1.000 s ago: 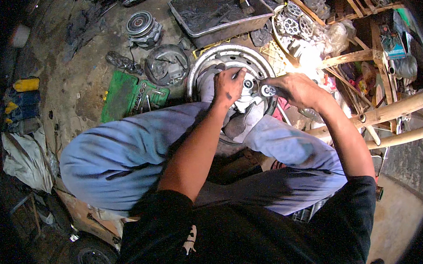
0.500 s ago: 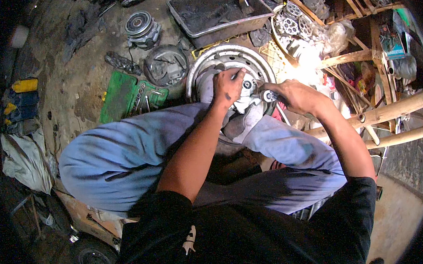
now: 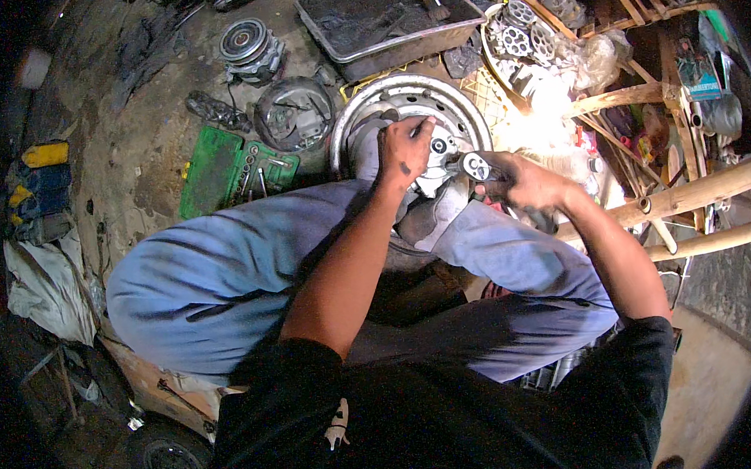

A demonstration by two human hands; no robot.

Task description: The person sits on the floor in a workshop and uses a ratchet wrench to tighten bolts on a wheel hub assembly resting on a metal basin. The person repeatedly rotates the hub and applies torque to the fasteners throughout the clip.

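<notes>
My left hand [image 3: 403, 152] is closed on a silver cast metal part [image 3: 433, 174], which has a round bore with a dark centre near its top. The part sits at a white steel wheel rim [image 3: 409, 85] between my legs, with my feet beside it. My right hand [image 3: 526, 186] grips what looks like a ratchet wrench, its round silver head [image 3: 475, 167] at the right side of the metal part. Whether the head is seated on a bolt I cannot make out.
An open green socket case [image 3: 212, 165], a round housing [image 3: 291, 113], a pulley assembly [image 3: 245, 46] and a black tray with a brush [image 3: 390, 54] lie ahead. Wooden poles [image 3: 696, 192] and metal parts [image 3: 525, 44] crowd the right. A tyre [image 3: 168, 458] is at lower left.
My right hand and forearm have shifted slightly downward and right, turning about the silver head, which has tilted and shifted a little. My left hand stays on the metal part.
</notes>
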